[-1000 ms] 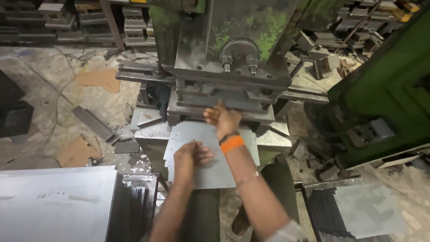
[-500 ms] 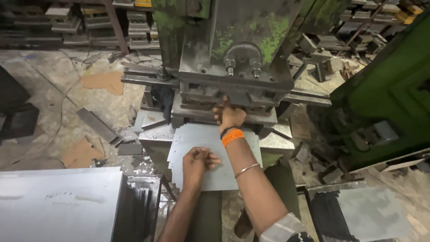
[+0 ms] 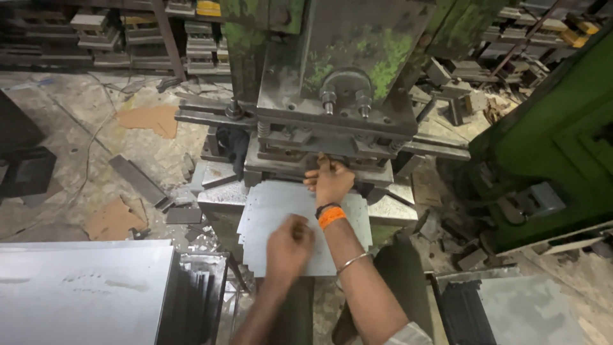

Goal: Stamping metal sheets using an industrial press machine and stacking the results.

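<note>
A grey metal sheet (image 3: 271, 211) with notched edges lies flat on the bed of a worn green press (image 3: 345, 70). Its far edge reaches the die under the ram. My right hand (image 3: 330, 181), with an orange band and a thin bangle on the wrist, rests at that far edge, fingers tucked against the die block. My left hand (image 3: 288, 245) lies on the near middle of the sheet with its fingers curled, pressing down on it. Both forearms come in from the bottom of the view.
A stack of large plain sheets (image 3: 83, 287) sits at the bottom left, with thin sheets on edge (image 3: 199, 295) beside it. More sheets (image 3: 527, 313) lie at the bottom right. A green machine (image 3: 562, 140) stands on the right. Scrap and cardboard (image 3: 150, 119) litter the floor.
The sheet has slid farther in under the press. My right hand moved forward to the die. My left hand followed along the sheet and its fingers curled in.
</note>
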